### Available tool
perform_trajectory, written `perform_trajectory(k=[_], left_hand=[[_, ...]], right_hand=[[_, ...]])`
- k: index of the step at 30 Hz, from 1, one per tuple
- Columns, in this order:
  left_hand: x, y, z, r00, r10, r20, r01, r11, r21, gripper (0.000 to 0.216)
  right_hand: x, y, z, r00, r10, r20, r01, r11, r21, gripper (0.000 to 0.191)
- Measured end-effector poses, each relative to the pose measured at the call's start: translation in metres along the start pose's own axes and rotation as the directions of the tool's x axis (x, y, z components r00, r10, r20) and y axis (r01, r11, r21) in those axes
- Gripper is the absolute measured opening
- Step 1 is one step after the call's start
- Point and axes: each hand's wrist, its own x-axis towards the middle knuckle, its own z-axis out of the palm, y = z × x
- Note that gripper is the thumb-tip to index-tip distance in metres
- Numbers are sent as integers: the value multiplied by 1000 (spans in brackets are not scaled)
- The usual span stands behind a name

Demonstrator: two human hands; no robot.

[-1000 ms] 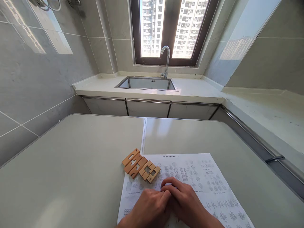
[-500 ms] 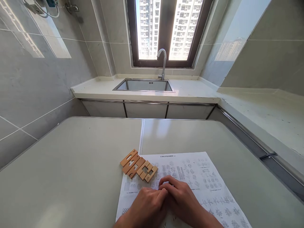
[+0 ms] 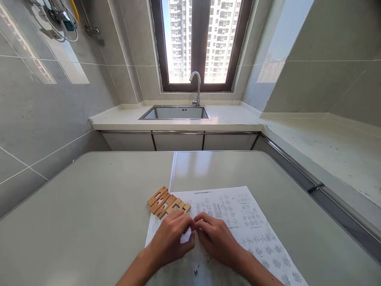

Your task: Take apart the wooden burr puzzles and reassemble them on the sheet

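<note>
Several flat notched wooden puzzle pieces (image 3: 162,201) lie side by side at the top left corner of a printed instruction sheet (image 3: 247,222) on the pale table (image 3: 89,214). My left hand (image 3: 171,240) rests on the sheet with its fingertips bent, right next to the nearest wooden pieces. My right hand (image 3: 217,238) lies beside it on the paper, fingers curled, fingertips meeting those of the left. Whether anything sits between the fingertips is hidden.
Beyond the table a counter holds a steel sink (image 3: 175,113) with a tap (image 3: 196,85) under a window. A second counter (image 3: 327,147) runs along the right. Tiled walls close in the left side.
Both hands have slid forward on the sheet toward the wooden pieces, and the left fingertips now reach the nearest ones. The view has tilted up slightly.
</note>
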Motion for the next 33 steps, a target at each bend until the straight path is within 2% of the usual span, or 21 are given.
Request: perform_trajectory(k=[3,6,10,15,22,27,33], left_hand=[[3,-11,-16,993,-106,-60,109,993,51,9],[-2,-32,-28,951,-270,-149,288,950,117,6],[-14,-67,-37,905,-395,-156,420,886,196,23],[-28,-90,-42,901,-415,-126,432,882,188,36],[-44,-93,-43,914,-398,-80,406,901,150,52],[-51,-90,-43,914,-398,-76,405,903,143,51],[-53,-87,-42,917,-391,-81,400,900,173,57]], right_hand=[[1,0,-2,1000,3,1,-3,1000,15,29],[1,-2,-5,999,36,15,-37,999,19,29],[-6,-13,-10,999,46,29,-46,999,-7,27],[-36,-37,-11,997,58,42,-56,998,-43,32],[-90,-63,-3,984,169,-50,-170,985,-18,45],[-111,-72,3,959,262,-112,-257,965,57,32],[-112,-82,-2,927,336,-168,-307,935,178,21]])
